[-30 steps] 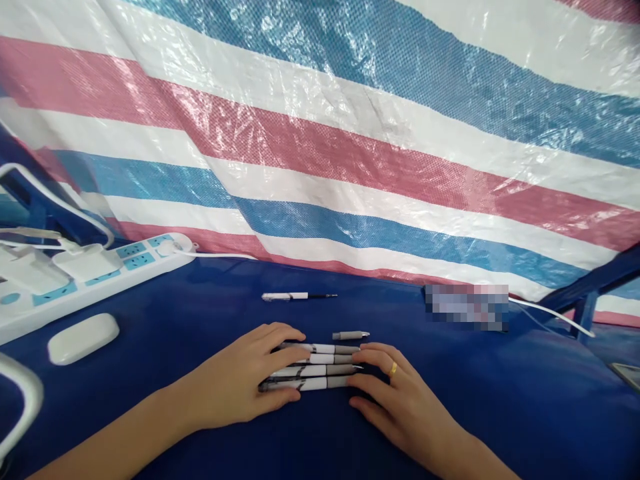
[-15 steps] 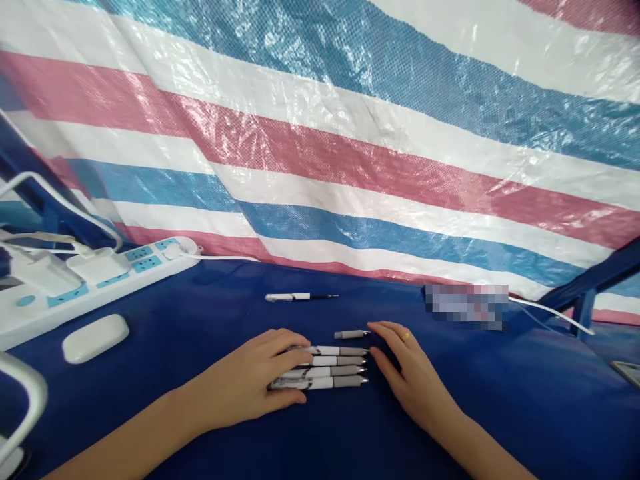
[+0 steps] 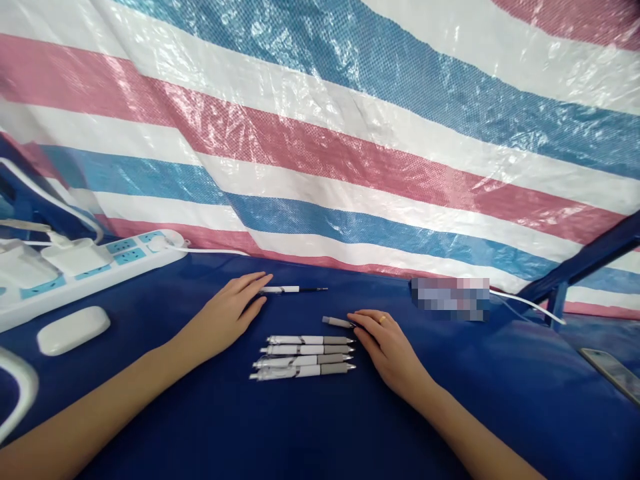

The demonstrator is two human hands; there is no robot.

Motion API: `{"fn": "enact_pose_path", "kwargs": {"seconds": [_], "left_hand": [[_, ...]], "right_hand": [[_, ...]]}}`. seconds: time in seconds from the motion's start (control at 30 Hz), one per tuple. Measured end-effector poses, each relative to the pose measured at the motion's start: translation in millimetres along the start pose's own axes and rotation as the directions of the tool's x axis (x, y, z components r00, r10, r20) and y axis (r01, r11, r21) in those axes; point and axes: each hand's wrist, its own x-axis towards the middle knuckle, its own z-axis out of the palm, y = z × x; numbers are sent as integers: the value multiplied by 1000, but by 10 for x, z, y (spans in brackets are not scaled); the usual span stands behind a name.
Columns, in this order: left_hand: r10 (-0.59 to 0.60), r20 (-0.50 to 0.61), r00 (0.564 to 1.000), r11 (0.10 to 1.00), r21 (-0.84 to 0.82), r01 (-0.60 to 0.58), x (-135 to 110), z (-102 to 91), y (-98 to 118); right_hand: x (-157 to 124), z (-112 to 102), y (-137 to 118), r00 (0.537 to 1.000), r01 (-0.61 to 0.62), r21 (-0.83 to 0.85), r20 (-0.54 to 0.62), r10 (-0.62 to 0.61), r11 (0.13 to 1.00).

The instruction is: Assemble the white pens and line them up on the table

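My left hand (image 3: 235,310) reaches over the clip end of a white pen barrel (image 3: 283,289), its fingers stretched out and its thumb apart. From the barrel's right end sticks a bare dark refill (image 3: 314,289). At the right, my right hand (image 3: 393,347), with a ring on one finger, has its fingertips closed around the pointed end of a loose grey pen grip (image 3: 336,322). Between the hands, several white pens with grey grips (image 3: 305,359) lie side by side in a stack of rows, tips to the right; neither hand touches them.
A white power strip (image 3: 160,243) with plugs and cables runs along the left, a white rounded case (image 3: 74,331) in front of it. A blurred-out item (image 3: 450,299) with a white cable lies at the back right. A phone (image 3: 611,373) rests at the right edge. Striped sheeting (image 3: 320,180) hangs behind.
My left hand has let go of the row of pens and moved up and left to the white barrel. My right fingers have closed on the loose grip, now slightly tilted. The view has shifted a little.
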Motion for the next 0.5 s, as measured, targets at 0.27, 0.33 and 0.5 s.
{"fn": "enact_pose_path", "kwargs": {"seconds": [0.27, 0.33, 0.5], "left_hand": [[89, -1, 996, 996, -18, -89, 35, 75, 39], [102, -17, 995, 994, -41, -102, 23, 58, 59], [111, -33, 993, 987, -111, -114, -91, -44, 159]], "right_hand": [[59, 19, -20, 999, 11, 20, -36, -10, 1000], [40, -6, -28, 999, -9, 46, -53, 12, 999], [-41, -60, 7, 990, -95, 144, -87, 108, 985]]}}
